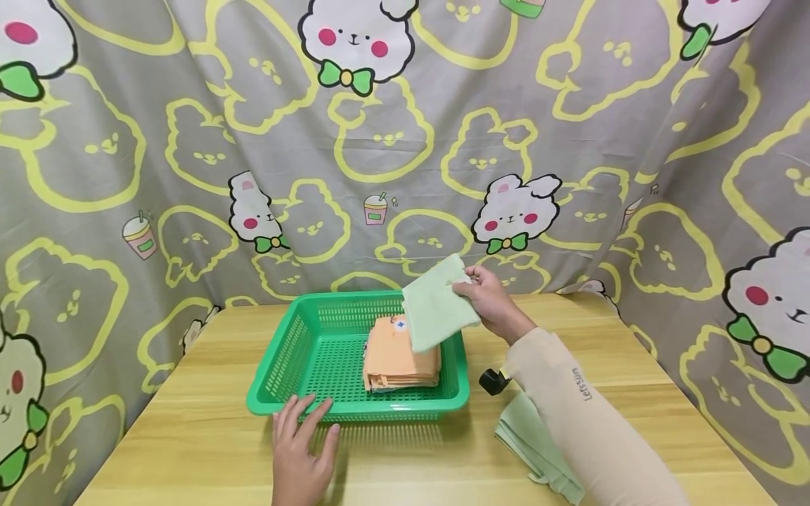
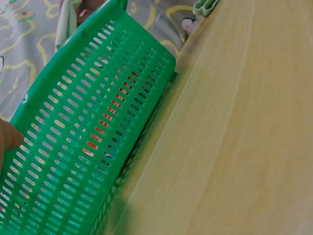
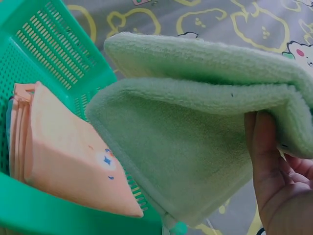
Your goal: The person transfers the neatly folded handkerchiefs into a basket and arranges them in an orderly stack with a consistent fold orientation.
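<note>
A folded light green towel [image 1: 438, 303] hangs in the air over the right end of a green plastic basket [image 1: 358, 407]. My right hand [image 1: 492, 301] pinches it by its right edge, and the right wrist view shows the thumb laid across its folded layers [image 3: 176, 142]. Inside the basket, on the right, lies a stack of folded orange cloth [image 1: 395, 358] with a small blue and white print. Part of the stack is hidden behind the towel. My left hand [image 1: 302, 450] rests with spread fingers on the basket's front rim.
Another folded green towel [image 1: 538, 450] lies on the wooden table [image 1: 209, 422], partly under my right sleeve [image 1: 582, 407]. A black device [image 1: 493, 381] sits at the right wrist. Behind the basket hangs a patterned grey curtain [image 1: 380, 161].
</note>
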Tool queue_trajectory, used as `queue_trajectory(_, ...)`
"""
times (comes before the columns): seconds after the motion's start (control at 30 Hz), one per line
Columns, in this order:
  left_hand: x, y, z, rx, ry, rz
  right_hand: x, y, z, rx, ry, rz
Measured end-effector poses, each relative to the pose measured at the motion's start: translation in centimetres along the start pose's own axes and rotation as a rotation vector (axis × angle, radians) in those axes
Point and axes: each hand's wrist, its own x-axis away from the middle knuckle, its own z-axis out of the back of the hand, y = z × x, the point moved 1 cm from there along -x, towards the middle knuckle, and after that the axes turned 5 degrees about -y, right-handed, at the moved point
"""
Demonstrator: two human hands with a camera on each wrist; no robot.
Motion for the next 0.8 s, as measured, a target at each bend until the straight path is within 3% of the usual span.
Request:
queue_trajectory(0.33, 0.0, -0.1, 0.0, 0.007, -0.003, -0.007, -0.4, 0.4, -1.1, -0.01, -0.007, 0.013)
queue_trajectory(0.8, 0.0, 0.1, 0.1, -0.005, -0.004, -0.001, -1.3, 2.0, -2.3, -0.057, 0.064, -0.023)
